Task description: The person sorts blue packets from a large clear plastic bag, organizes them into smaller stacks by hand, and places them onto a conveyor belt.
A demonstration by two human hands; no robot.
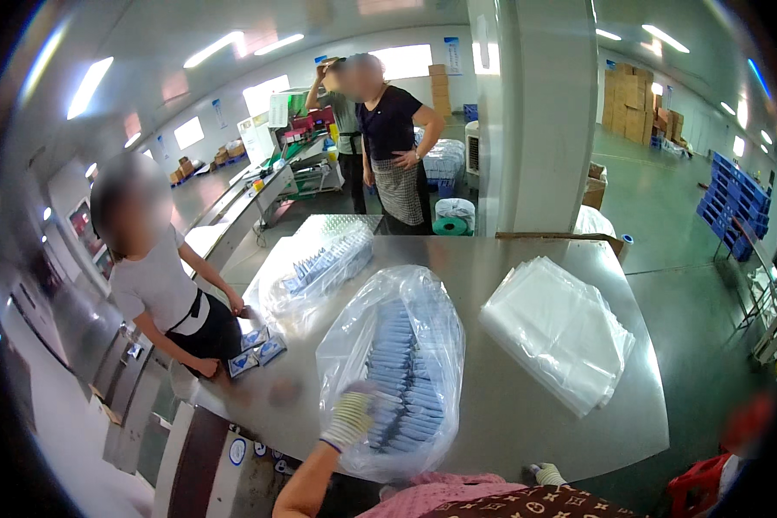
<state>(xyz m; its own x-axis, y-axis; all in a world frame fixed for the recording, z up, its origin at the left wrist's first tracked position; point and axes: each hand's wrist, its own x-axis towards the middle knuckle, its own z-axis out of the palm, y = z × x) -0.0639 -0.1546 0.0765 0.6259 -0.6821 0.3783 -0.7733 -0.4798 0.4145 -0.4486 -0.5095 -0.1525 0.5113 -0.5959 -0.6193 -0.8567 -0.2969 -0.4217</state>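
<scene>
The clear plastic bag [394, 363] of stacked blue packets [403, 380] stands at the near edge of the steel table [527, 406], and its overhanging bottom could slump off and spill — the film is slack and only one hand steadies it. The left hand [351, 417], in a knit glove, presses half-closed against the bag's left side, fingers curled on the film. The right hand [546, 473] sits low at the near edge — mostly hidden, so its grip cannot be judged.
</scene>
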